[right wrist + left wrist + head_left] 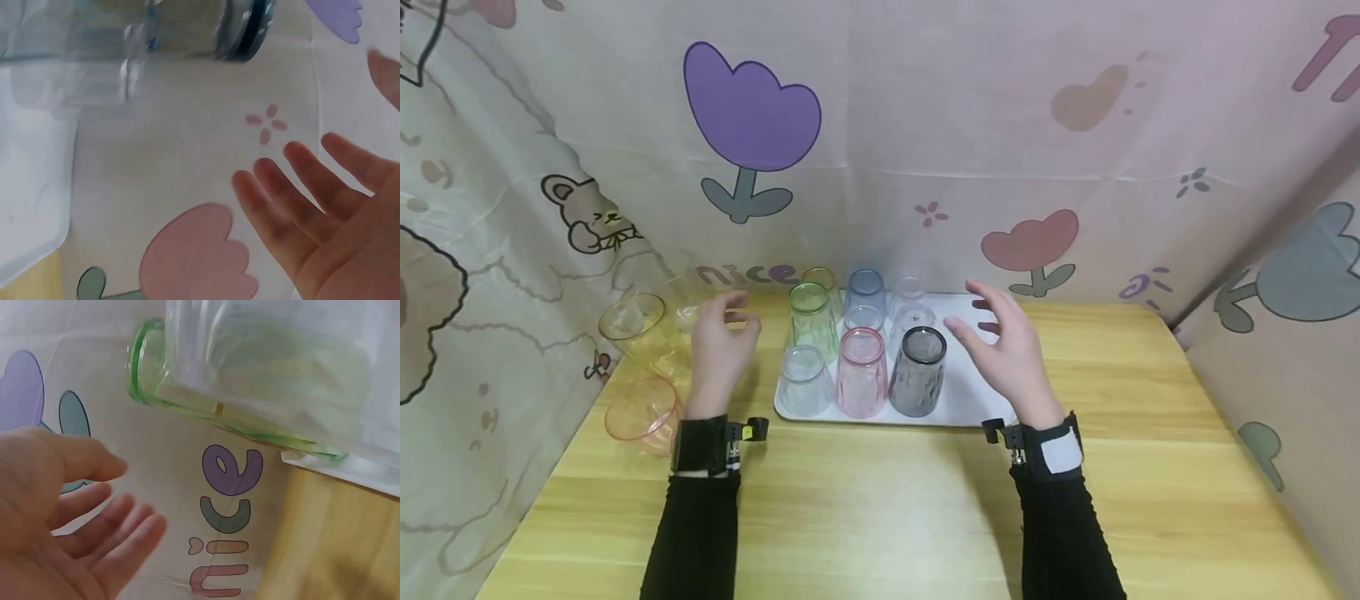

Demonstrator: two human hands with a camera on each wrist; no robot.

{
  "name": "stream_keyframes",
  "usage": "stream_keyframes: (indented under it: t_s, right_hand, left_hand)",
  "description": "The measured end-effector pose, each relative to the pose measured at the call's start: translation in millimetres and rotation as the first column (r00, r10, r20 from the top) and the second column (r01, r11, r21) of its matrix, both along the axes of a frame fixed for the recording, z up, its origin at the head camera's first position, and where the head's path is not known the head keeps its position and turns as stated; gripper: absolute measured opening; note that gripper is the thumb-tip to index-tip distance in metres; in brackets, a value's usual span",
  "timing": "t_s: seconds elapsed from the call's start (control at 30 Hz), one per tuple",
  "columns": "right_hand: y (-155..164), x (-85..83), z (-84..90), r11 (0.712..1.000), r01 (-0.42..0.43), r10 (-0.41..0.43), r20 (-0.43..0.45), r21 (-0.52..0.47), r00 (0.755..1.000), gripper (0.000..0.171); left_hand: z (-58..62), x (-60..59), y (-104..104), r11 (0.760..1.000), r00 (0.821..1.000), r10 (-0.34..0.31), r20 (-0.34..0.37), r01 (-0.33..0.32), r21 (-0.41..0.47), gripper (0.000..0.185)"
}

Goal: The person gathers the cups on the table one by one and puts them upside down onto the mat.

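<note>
Both hands are empty. My left hand (722, 354) hovers left of a white tray (970, 396), its fingers loosely bent in the left wrist view. On the tray's other side my right hand (1011, 354) has its fingers spread and relaxed. Several tumblers stand upside down on the tray. At the front are a clear tumbler (805, 383), a pink tumbler (862, 379) and a dark grey tumbler (917, 379). A green tumbler (812, 321) is nearest my left hand, with a blue tumbler (867, 292) behind. Clear ones (913, 321) are partly hidden behind the grey one.
Left of my left hand, upright glasses stand on the wooden table (865, 508): an orange-pink glass (643, 417), a yellow glass (632, 325) and a faint clear glass (687, 304). A printed curtain (887, 125) hangs behind and beside the table.
</note>
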State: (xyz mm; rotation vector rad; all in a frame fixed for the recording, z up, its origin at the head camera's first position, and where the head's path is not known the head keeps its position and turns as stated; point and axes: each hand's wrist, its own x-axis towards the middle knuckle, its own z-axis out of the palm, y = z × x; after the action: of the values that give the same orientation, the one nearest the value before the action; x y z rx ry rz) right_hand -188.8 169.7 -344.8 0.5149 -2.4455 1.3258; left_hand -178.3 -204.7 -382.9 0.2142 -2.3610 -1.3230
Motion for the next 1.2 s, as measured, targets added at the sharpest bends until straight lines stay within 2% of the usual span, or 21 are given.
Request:
stream_keyframes:
  t_s: [0.13, 0.3, 0.43, 0.53, 0.67, 0.77, 0.87, 1.0, 1.07, 1.2]
  right_hand:
    - [10, -5.1, -6.6, 0.998, 0.056, -0.056, -0.017, -0.011, 0.998, 0.05]
    - [24, -15.0, -20.5, 0.99, 0.132, -0.131, -0.015, 0.056, 0.991, 0.043]
    - [33, -20.6, -29.9, 0.968, 0.182, -0.198, 0.081, 0.172, 0.977, 0.044]
    - [40, -24.7, -36.7, 0.945, 0.178, -0.233, 0.179, 0.275, 0.956, 0.047]
    - [49, -29.2, -45.5, 0.922, 0.128, -0.245, 0.294, 0.365, 0.924, 0.051]
    - [53, -29.9, -50.1, 0.913, 0.097, -0.254, 0.366, 0.396, 0.895, 0.055]
    - [55, -30.2, -52.6, 0.908, 0.086, -0.267, 0.408, 0.41, 0.873, 0.057]
    - [57, -31.8, -55.5, 0.903, 0.08, -0.279, 0.433, 0.422, 0.857, 0.057]
    - [58, -32.9, -57.5, 0.898, 0.073, -0.282, 0.441, 0.433, 0.852, 0.057]
    - [59, -34.7, -63.0, 0.894, 0.063, -0.289, 0.464, 0.445, 0.837, 0.056]
  left_hand:
    - [3.4, 12.9, 5, 0.998, 0.991, 0.058, -0.123, -0.056, 0.02, 0.045]
    - [4.6, 25.7, 10, 0.996, 0.97, 0.085, -0.227, -0.085, 0.011, 0.045]
    - [3.6, 35.9, 12, 0.995, 0.955, 0.098, -0.28, -0.104, -0.006, 0.046]
    - [2.8, 44.0, 11, 0.992, 0.944, 0.11, -0.312, -0.124, -0.025, 0.049]
    - [2.5, 57.3, 9, 0.983, 0.935, 0.143, -0.324, -0.171, -0.059, 0.055]
    - [1.9, 68.7, 6, 0.973, 0.928, 0.187, -0.323, -0.221, -0.07, 0.064]
    - [-0.5, 79.5, 1, 0.962, 0.911, 0.232, -0.34, -0.267, -0.059, 0.076]
    - [-6.1, 93.0, -6, 0.942, 0.881, 0.312, -0.355, -0.335, -0.004, 0.09]
    - [-9.1, 99.4, -9, 0.925, 0.871, 0.369, -0.324, -0.378, 0.038, 0.098]
    - [-13.2, 110.8, -16, 0.874, 0.849, 0.485, -0.208, -0.463, 0.149, 0.112]
